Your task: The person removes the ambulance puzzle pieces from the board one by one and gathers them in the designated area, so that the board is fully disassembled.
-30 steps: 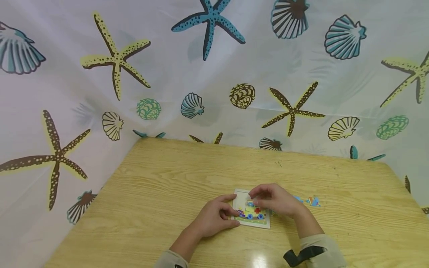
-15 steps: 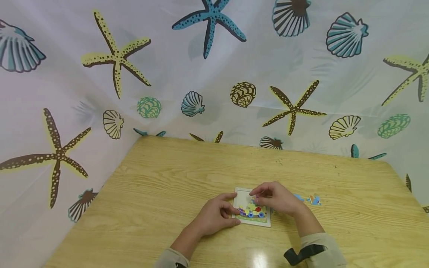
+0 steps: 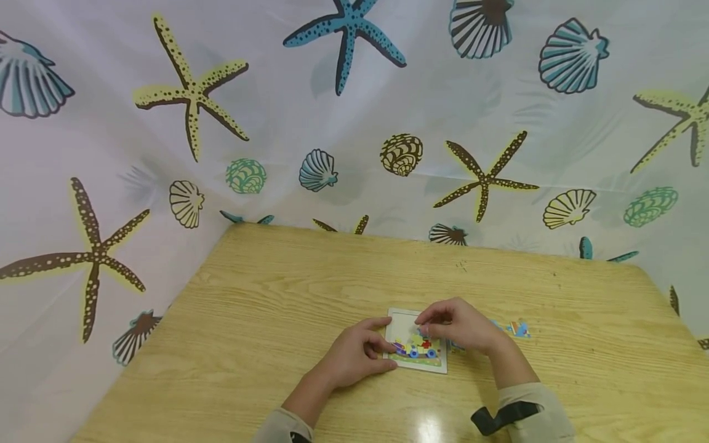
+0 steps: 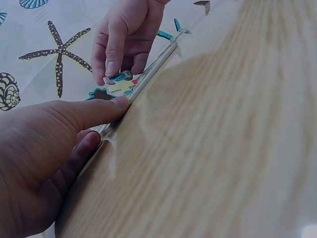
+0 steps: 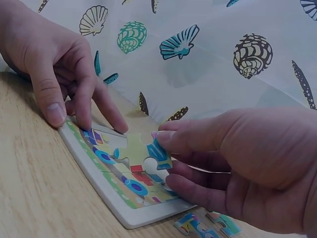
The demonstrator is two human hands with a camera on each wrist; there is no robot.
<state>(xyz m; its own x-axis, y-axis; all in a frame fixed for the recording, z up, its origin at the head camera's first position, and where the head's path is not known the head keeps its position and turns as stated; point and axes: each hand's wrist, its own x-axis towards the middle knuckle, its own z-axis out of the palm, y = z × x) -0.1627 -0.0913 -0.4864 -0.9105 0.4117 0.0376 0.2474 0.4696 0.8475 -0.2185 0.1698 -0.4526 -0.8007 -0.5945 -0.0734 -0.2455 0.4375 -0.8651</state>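
A white-rimmed jigsaw puzzle tray (image 3: 421,369) lies on the table, its lower part filled with a picture of a vehicle with blue wheels. My left hand (image 3: 354,357) rests at the tray's left side, thumb by the near corner and fingertips on the edge and picture. Between thumb and fingers, my right hand (image 3: 460,325) pinches a blue jigsaw piece (image 5: 161,152) just above the filled part. In the right wrist view, a yellow piece (image 5: 133,146) shows beside it. The held piece's underside and its exact gap from the tray are hard to make out.
Loose jigsaw pieces (image 3: 519,329) lie right of the tray, and more pieces (image 5: 193,225) sit close by its right edge, partly under my right hand. A shell-and-starfish cloth (image 3: 354,123) hangs behind and beside the wooden table (image 3: 288,277).
My right hand has raised the blue piece slightly from the picture and turned it, shifting a little right and away. My left hand stays at the tray's edge.
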